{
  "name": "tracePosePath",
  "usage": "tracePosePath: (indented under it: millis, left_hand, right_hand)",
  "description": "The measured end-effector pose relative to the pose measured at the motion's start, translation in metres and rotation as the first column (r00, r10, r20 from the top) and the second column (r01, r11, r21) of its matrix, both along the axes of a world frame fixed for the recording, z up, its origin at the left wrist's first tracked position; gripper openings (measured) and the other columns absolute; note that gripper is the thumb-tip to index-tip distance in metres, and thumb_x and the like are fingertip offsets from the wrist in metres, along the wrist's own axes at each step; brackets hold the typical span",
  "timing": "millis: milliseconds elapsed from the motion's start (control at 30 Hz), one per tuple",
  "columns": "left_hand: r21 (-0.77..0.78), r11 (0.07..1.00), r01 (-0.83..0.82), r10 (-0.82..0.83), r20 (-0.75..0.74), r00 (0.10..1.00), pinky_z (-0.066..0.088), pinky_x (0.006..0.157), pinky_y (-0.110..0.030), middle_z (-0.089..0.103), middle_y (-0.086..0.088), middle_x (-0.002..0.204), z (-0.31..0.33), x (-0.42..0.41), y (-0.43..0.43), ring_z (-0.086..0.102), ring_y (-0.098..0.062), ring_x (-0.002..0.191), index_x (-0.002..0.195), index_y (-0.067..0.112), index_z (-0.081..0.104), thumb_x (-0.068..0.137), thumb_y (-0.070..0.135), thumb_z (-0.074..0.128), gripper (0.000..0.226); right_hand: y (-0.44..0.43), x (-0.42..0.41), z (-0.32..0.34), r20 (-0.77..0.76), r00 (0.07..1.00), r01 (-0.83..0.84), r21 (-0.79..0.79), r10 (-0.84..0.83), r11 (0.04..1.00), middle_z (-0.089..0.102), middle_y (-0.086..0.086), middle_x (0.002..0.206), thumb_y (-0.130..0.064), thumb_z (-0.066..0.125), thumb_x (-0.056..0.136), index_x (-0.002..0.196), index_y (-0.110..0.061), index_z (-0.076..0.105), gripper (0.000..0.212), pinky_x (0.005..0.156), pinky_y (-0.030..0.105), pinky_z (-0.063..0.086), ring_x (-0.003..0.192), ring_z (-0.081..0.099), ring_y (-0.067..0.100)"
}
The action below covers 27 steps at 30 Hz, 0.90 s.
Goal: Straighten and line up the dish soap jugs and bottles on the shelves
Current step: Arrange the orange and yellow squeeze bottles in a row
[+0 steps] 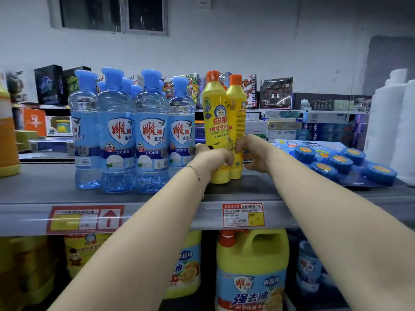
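On the upper shelf (45,187), my left hand (213,159) curls its fingers round the front yellow dish soap bottle (215,117). My right hand (252,151) grips the orange-capped neighbour (237,108). Both bottles stand upright, just beside the blue-capped bottles (119,135).

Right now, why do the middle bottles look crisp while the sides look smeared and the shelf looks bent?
Head view: the wide-angle lens bows the shelf rail and softens the edges, blurring the orange jug at left and white bottles at right; the central blue bottles and yellow bottles are sharp; glare washes the left price tag.
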<state>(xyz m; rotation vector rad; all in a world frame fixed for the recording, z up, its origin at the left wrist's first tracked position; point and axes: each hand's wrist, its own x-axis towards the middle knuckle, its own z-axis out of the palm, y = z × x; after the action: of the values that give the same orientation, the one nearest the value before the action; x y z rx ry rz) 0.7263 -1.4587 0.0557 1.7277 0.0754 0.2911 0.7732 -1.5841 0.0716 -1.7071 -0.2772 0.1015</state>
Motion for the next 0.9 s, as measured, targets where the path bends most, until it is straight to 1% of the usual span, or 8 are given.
tracePosePath:
  millis: [67, 133, 233, 367, 533, 733, 833, 900]
  left_hand:
    - [0.002, 1.0, -0.001, 0.001, -0.02, 1.0, 0.046, 0.098, -0.052, 0.05, -0.009, 0.118, -0.001, 0.002, 0.002, 0.049, -0.031, 0.112, 0.116, 0.016, 0.036, 0.061, 0.005, 0.076, 0.069]
    - [0.011, 1.0, 0.023, -0.023, -0.022, 0.999, 0.046, 0.097, -0.054, 0.05, -0.009, 0.119, 0.0, 0.0, 0.0, 0.049, -0.032, 0.113, 0.12, 0.018, 0.035, 0.056, 0.006, 0.076, 0.077]
    - [-0.004, 0.998, 0.059, -0.059, -0.021, 0.998, 0.047, 0.096, -0.054, 0.052, -0.01, 0.117, -0.001, 0.0, 0.001, 0.051, -0.032, 0.112, 0.121, 0.018, 0.037, 0.056, 0.002, 0.075, 0.077]
    - [-0.056, 0.997, 0.05, -0.05, -0.012, 0.999, 0.045, 0.098, -0.054, 0.051, -0.01, 0.118, -0.002, 0.001, 0.002, 0.049, -0.032, 0.113, 0.12, 0.017, 0.037, 0.065, -0.003, 0.073, 0.069]
    - [-0.067, 0.995, 0.069, -0.071, -0.016, 0.997, 0.048, 0.094, -0.054, 0.057, -0.009, 0.116, -0.001, 0.0, 0.001, 0.054, -0.032, 0.11, 0.119, 0.018, 0.044, 0.057, -0.002, 0.076, 0.072]
    - [-0.057, 0.995, 0.087, -0.089, -0.028, 0.996, 0.049, 0.092, -0.054, 0.059, -0.01, 0.115, -0.004, 0.007, 0.002, 0.056, -0.033, 0.105, 0.119, 0.017, 0.051, 0.056, -0.002, 0.072, 0.069]
    - [-0.045, 0.994, 0.099, -0.1, -0.024, 0.995, 0.048, 0.094, -0.054, 0.059, -0.009, 0.117, -0.005, 0.011, 0.002, 0.055, -0.033, 0.107, 0.12, 0.018, 0.051, 0.049, 0.004, 0.071, 0.075]
    - [-0.026, 0.995, 0.094, -0.095, -0.027, 0.995, 0.048, 0.093, -0.053, 0.059, -0.009, 0.117, -0.006, 0.013, 0.002, 0.055, -0.033, 0.108, 0.12, 0.018, 0.051, 0.047, 0.006, 0.072, 0.077]
  right_hand:
    - [-0.008, 0.001, 0.002, 0.022, 1.0, -0.01, -0.041, 0.011, 0.999, 0.055, 0.0, 0.09, -0.002, 0.045, 0.077, 0.078, -0.021, 0.052, 0.02, 0.082, 0.037, 0.035, 0.081, 0.05, 0.018]
    - [-0.014, 0.001, 0.001, 0.021, 0.997, -0.074, -0.038, 0.075, 0.997, 0.06, -0.001, 0.093, -0.003, 0.049, 0.081, 0.083, -0.024, 0.056, 0.022, 0.087, 0.038, 0.037, 0.085, 0.054, 0.016]
    - [-0.016, -0.003, -0.002, 0.008, 0.989, -0.149, 0.0, 0.149, 0.989, 0.066, -0.001, 0.099, -0.006, 0.057, 0.085, 0.1, -0.024, 0.06, 0.024, 0.081, 0.035, 0.047, 0.093, 0.061, 0.017]
    - [-0.011, 0.0, -0.002, 0.09, 0.994, -0.062, -0.058, 0.067, 0.996, 0.067, 0.002, 0.109, -0.012, 0.067, 0.078, 0.12, -0.019, 0.057, 0.043, 0.087, 0.041, 0.049, 0.099, 0.062, 0.021]
    - [-0.014, -0.006, -0.001, 0.072, 0.997, 0.013, 0.056, -0.017, 0.998, 0.058, 0.002, 0.089, -0.011, 0.051, 0.071, 0.089, -0.021, 0.056, 0.022, 0.074, 0.032, 0.043, 0.078, 0.054, 0.02]
    - [-0.025, -0.008, -0.003, 0.026, 0.993, -0.115, 0.254, 0.112, 0.96, 0.064, 0.007, 0.088, -0.01, 0.039, 0.061, 0.091, -0.014, 0.059, 0.036, 0.082, 0.041, 0.048, 0.08, 0.061, 0.026]
    - [-0.027, -0.012, -0.003, 0.05, 0.98, -0.2, 0.256, 0.194, 0.946, 0.069, 0.005, 0.083, -0.006, 0.032, 0.076, 0.094, -0.016, 0.061, 0.035, 0.078, 0.039, 0.05, 0.073, 0.065, 0.023]
    - [-0.031, -0.013, -0.002, 0.03, 0.978, -0.21, 0.185, 0.208, 0.96, 0.067, 0.003, 0.083, -0.01, 0.043, 0.08, 0.093, -0.021, 0.061, 0.024, 0.084, 0.041, 0.049, 0.077, 0.064, 0.022]
